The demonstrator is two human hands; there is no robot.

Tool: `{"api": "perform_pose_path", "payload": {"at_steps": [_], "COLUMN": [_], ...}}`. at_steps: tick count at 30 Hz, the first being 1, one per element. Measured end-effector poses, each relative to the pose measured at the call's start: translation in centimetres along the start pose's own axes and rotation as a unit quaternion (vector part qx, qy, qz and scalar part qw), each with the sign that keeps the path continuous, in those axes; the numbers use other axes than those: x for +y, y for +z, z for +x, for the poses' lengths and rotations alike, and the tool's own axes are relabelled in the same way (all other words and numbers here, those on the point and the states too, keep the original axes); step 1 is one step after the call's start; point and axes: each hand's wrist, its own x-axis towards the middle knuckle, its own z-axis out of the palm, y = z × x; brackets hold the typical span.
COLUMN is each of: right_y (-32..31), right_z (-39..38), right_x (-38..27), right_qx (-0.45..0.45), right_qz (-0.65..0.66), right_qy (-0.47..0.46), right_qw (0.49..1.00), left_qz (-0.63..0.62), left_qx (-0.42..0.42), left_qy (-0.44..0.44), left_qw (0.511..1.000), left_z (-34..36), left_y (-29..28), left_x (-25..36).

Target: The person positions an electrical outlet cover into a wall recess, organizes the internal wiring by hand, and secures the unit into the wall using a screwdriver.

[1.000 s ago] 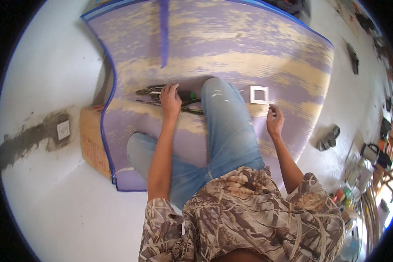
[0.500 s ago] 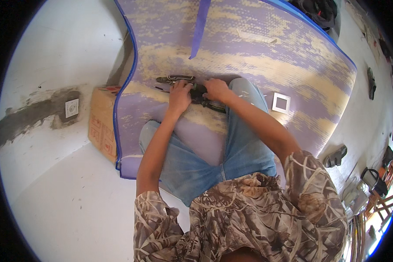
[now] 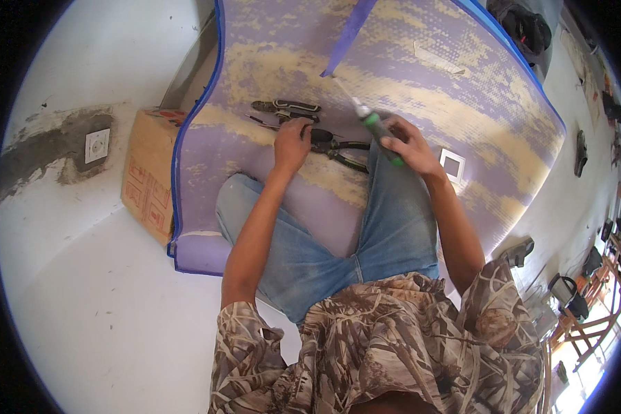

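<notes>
My right hand (image 3: 412, 152) grips a screwdriver (image 3: 375, 125) with a green-and-black handle, its metal shaft slanting up and left. My left hand (image 3: 292, 146) lies among tools on the lilac, worn foam mat (image 3: 283, 69), fingers curled; what they hold is hidden. Pliers with black-and-grey handles (image 3: 297, 105) lie just above it. More black-and-green tools (image 3: 345, 157) lie between my two hands, beside my jeans-clad right leg. A white square frame (image 3: 452, 165) lies to the right of my right hand.
A cardboard box (image 3: 147, 176) stands at the left beside a white wall with a socket (image 3: 96, 145) in grey patched plaster. Blue tape (image 3: 348, 38) runs down the mat. Sandals (image 3: 519, 252), a bag (image 3: 521, 27) and wooden items (image 3: 597, 303) are on the right.
My right hand went from beside the white frame into the tools and now has lifted out the screwdriver, moving back rightward. My left hand stayed among the tools. The view has shifted.
</notes>
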Motion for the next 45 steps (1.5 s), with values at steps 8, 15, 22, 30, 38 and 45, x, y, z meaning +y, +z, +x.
{"api": "perform_pose_path", "payload": {"at_steps": [8,15,22,30,38,45], "right_y": [0.8,0.4,0.0,0.6,0.6,4.5], "right_z": [-3.0,-3.0,-2.6,-3.5,-1.7,-0.1], "right_x": [-1.4,-0.7,0.7,0.4,3.6,-0.3], "right_qx": [0.090,0.040,-0.015,0.011,0.018,0.013], "right_qz": [0.187,0.103,-0.013,0.049,-0.225,-0.527], "right_qy": [0.090,0.094,0.081,0.060,0.049,-0.085], "right_qw": [0.974,0.989,0.997,0.997,0.973,0.846], "left_qz": [0.243,0.341,0.347,0.070,-0.508,-0.657], "left_qx": [-0.200,-0.286,-0.300,-0.171,0.043,0.145], "left_qy": [0.103,0.141,0.236,0.003,-0.304,-0.357], "left_qw": [0.943,0.884,0.857,0.983,0.805,0.648], "left_z": [0.7,1.8,2.7,0.6,-1.8,-5.0], "left_y": [7.1,9.5,9.9,6.4,-4.2,-11.8], "left_x": [1.2,2.1,1.2,2.7,2.6,2.8]}}
